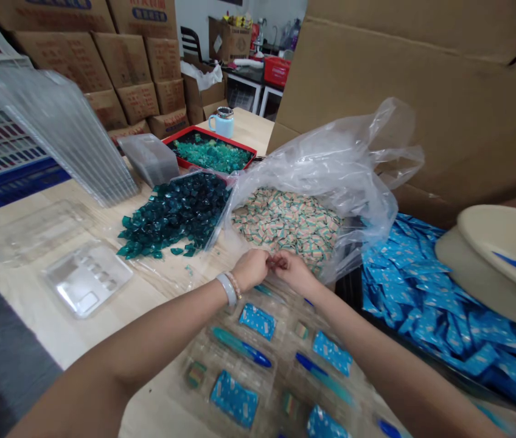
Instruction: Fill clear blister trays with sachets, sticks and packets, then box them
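My left hand [252, 269], with a pale bangle and a beaded bracelet [235, 285] at the wrist, meets my right hand [293, 270] at the front edge of a clear plastic bag [313, 158]. Fingers of both are pinched closed; whatever they hold is too small to make out. Inside the bag lies a heap of small striped pieces [285, 222]. Below my forearms, clear compartment trays [280, 340] hold blue dotted packets [258, 320], blue-and-teal pen-shaped items [242, 347] and small striped pieces [302, 330]. Some of these are blurred.
Dark teal translucent chunks [180, 210] are piled left of the bag. Behind sit a red-rimmed tray [249, 159] and a blue mug [224, 123]. Stacked clear trays [66, 128] lean at left. Blue packets [435, 298] and a cream basin [509, 243] are at right.
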The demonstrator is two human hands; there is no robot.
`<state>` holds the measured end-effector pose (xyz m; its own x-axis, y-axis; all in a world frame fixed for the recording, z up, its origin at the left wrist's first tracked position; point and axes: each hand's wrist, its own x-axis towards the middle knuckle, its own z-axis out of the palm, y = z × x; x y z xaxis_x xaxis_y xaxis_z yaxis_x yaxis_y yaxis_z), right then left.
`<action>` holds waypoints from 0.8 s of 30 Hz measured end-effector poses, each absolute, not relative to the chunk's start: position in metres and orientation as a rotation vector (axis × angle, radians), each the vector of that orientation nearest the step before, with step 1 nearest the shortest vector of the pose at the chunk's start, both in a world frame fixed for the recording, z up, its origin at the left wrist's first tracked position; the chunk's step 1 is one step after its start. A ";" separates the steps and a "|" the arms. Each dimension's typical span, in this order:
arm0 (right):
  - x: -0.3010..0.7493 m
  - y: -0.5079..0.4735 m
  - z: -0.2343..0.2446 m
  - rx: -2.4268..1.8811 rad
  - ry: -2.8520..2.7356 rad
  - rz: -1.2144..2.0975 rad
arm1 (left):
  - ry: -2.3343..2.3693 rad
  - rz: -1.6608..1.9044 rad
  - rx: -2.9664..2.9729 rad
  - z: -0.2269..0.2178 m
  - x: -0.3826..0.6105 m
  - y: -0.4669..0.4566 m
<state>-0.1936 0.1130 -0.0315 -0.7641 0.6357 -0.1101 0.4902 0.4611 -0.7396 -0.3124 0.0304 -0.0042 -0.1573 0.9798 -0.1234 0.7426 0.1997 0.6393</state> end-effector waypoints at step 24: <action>-0.193 0.114 -0.020 -1.281 -2.597 0.714 | 2.016 0.753 1.539 -0.009 -0.320 0.037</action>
